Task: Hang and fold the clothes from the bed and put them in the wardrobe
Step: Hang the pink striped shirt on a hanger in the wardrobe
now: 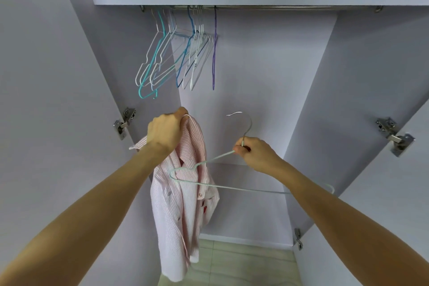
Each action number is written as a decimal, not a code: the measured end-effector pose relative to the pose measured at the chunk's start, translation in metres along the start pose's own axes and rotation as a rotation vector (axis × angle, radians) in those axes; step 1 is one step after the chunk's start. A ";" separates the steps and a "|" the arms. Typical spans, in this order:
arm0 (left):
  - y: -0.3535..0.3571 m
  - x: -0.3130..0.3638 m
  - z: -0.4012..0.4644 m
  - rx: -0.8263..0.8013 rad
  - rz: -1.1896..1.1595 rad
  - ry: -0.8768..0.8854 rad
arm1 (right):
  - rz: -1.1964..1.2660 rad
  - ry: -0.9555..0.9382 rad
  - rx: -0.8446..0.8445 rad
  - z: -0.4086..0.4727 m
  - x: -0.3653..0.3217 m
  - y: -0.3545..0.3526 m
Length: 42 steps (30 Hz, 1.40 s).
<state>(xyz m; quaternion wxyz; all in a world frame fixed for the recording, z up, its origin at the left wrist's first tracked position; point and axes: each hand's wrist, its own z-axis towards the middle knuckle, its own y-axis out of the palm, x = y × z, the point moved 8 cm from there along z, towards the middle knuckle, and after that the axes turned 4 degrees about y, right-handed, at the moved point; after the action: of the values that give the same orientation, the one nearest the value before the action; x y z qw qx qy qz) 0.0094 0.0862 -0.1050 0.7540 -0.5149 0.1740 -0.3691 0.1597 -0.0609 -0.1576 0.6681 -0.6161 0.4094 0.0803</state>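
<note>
While the left hand bunches the top of the pink striped shirt in a closed grip and holds it up in front of the open wardrobe, the right hand pinches the pale wire hanger at its neck, just below the hook. Holding the shirt high by its top seems meant to let the body of the garment fall free, so that an opening is easier to find; gripping the hanger at the neck leaves both of its arms free to slide in. The hanger's left arm lies across the shirt's upper front, near the collar and placket, though whether its tip is inside the garment I cannot tell.

The shirt hangs with its long axis near vertical, hem toward the tiled floor. The hanger's long axis runs roughly level from left to right, its bottom bar passing behind the right forearm, and its hook points up toward the rail. On that rail, well above both hands, a cluster of empty hangers is crowded to the left, leaving bare rail to the right.
</note>
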 end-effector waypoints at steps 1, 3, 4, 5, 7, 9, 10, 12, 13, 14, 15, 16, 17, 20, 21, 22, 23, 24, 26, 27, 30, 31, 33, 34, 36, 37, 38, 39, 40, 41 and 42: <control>-0.003 -0.002 0.002 0.009 0.033 0.013 | -0.049 0.002 -0.014 0.002 -0.001 0.003; -0.010 -0.009 0.006 0.019 0.119 0.037 | -0.017 -0.011 -0.024 0.005 -0.003 0.001; -0.013 -0.014 0.007 0.019 0.162 0.041 | 0.087 -0.023 -0.016 0.006 -0.005 -0.005; -0.016 -0.019 0.007 0.012 0.196 0.036 | 0.223 -0.036 0.000 0.006 -0.007 -0.013; -0.017 -0.029 0.006 -0.010 0.217 0.015 | 0.404 -0.050 0.054 0.007 -0.010 -0.030; -0.015 -0.029 0.004 -0.027 0.178 0.004 | 0.339 -0.073 0.087 0.010 -0.018 -0.036; -0.012 -0.026 0.003 -0.037 0.156 0.008 | 0.265 -0.081 0.086 0.012 -0.022 -0.033; -0.007 -0.019 0.002 -0.053 0.150 0.031 | 0.116 -0.063 0.050 0.014 -0.026 -0.022; -0.007 -0.017 0.003 -0.057 0.160 0.036 | 0.035 -0.042 0.016 0.015 -0.025 -0.015; -0.009 -0.016 0.004 -0.055 0.168 0.035 | -0.047 -0.027 -0.006 0.014 -0.021 -0.010; -0.012 -0.016 0.005 -0.049 0.169 0.028 | -0.100 -0.025 -0.003 0.013 -0.019 -0.008; -0.015 -0.018 0.006 -0.042 0.155 0.017 | -0.103 -0.036 0.023 0.013 -0.017 -0.009; -0.018 -0.020 0.007 -0.036 0.127 0.000 | -0.023 -0.047 0.062 0.012 -0.017 -0.013; -0.024 -0.018 0.009 -0.025 0.046 -0.035 | 0.372 -0.043 0.162 0.013 -0.019 -0.028; -0.026 -0.013 0.009 -0.024 0.033 -0.032 | 0.375 -0.037 0.152 0.015 -0.021 -0.028; -0.028 -0.007 0.009 -0.019 0.014 -0.025 | 0.314 -0.037 0.117 0.017 -0.024 -0.023; -0.030 -0.002 0.009 -0.009 -0.010 -0.016 | 0.234 -0.038 0.079 0.019 -0.027 -0.015; -0.032 0.005 0.009 0.007 -0.037 -0.003 | 0.177 -0.031 0.072 0.020 -0.028 -0.008; -0.036 0.017 0.007 0.043 -0.099 0.038 | 0.222 -0.017 0.157 0.019 -0.024 -0.007; -0.037 0.021 0.005 0.051 -0.133 0.065 | 0.301 -0.025 0.221 0.016 -0.022 -0.011; -0.024 0.024 0.000 -0.042 -0.111 0.153 | 0.541 -0.096 0.364 0.007 -0.021 -0.030; -0.018 0.023 -0.002 -0.091 -0.062 0.175 | 0.573 -0.128 0.375 0.005 -0.024 -0.034; -0.006 0.022 -0.004 -0.154 -0.004 0.204 | 0.593 -0.180 0.371 0.002 -0.031 -0.039; -0.002 0.024 -0.004 -0.166 0.000 0.212 | 0.603 -0.190 0.369 0.000 -0.032 -0.040; 0.000 0.028 -0.003 -0.145 -0.003 0.226 | 0.645 -0.183 0.348 -0.001 -0.031 -0.037; 0.000 0.028 -0.001 -0.133 0.002 0.240 | 0.676 -0.167 0.312 -0.001 -0.030 -0.034; 0.000 0.028 0.001 -0.128 0.003 0.258 | 0.708 -0.146 0.256 0.001 -0.028 -0.032; 0.000 0.026 0.002 -0.134 -0.004 0.275 | 0.751 -0.122 0.175 0.003 -0.027 -0.028; 0.000 0.024 0.002 -0.144 -0.015 0.289 | 0.825 -0.087 0.066 0.006 -0.025 -0.024; 0.000 0.023 0.002 -0.147 -0.034 0.305 | 0.947 -0.039 -0.064 0.009 -0.023 -0.020; -0.003 0.022 0.000 -0.133 -0.063 0.334 | 1.080 0.012 -0.188 0.010 -0.021 -0.017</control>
<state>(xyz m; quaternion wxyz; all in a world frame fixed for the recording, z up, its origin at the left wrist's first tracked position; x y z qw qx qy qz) 0.0233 0.0693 -0.0992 0.6670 -0.5002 0.3046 -0.4606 0.1610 -0.0477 -0.1319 0.4715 -0.3760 0.6622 0.4447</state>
